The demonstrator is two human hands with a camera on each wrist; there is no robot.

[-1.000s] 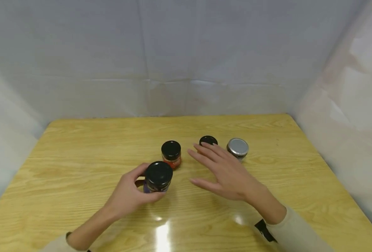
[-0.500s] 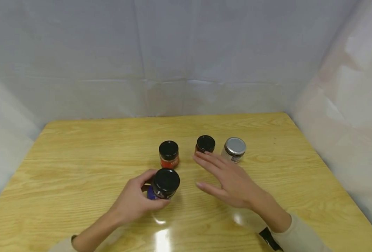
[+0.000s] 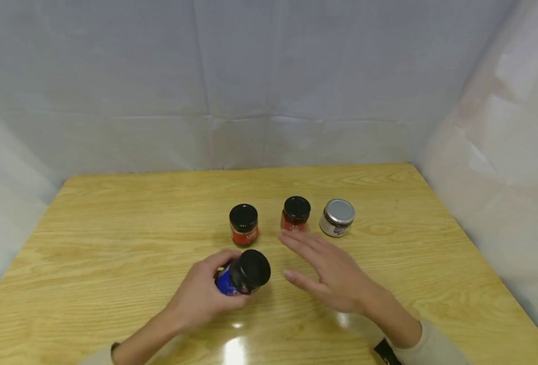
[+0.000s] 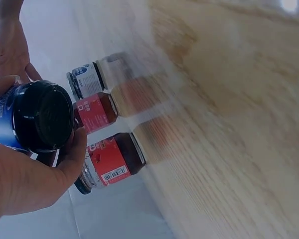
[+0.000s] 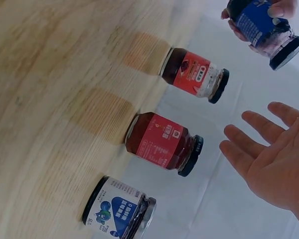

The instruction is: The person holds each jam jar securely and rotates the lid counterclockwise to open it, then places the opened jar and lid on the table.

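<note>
My left hand [image 3: 202, 294] grips a jam jar with a blue label and black lid [image 3: 253, 268], held above the table with its lid tipped to the right. Fingers and thumb wrap round its sides. My right hand [image 3: 335, 274] hovers with fingers spread and straight, holding nothing. In the right wrist view, a gap separates its fingertips from the nearest red-labelled jar [image 5: 162, 141]. Another red-labelled jar [image 3: 244, 225], with dark contents low inside, stands behind the blue-labelled one. At the right of the row is a white-labelled jar with a silver lid [image 3: 338, 218].
All three standing jars rest upright on a wood-grain table [image 3: 127, 228]. Pale sheeting [image 3: 232, 86] rises behind the table and along both sides. A bright reflection lies on the tabletop near the front.
The blue-labelled jar has shifted right and nearer to me, and its lid has tipped further right. My right hand has drawn back toward me, uncovering the middle jar and the silver-lidded one.
</note>
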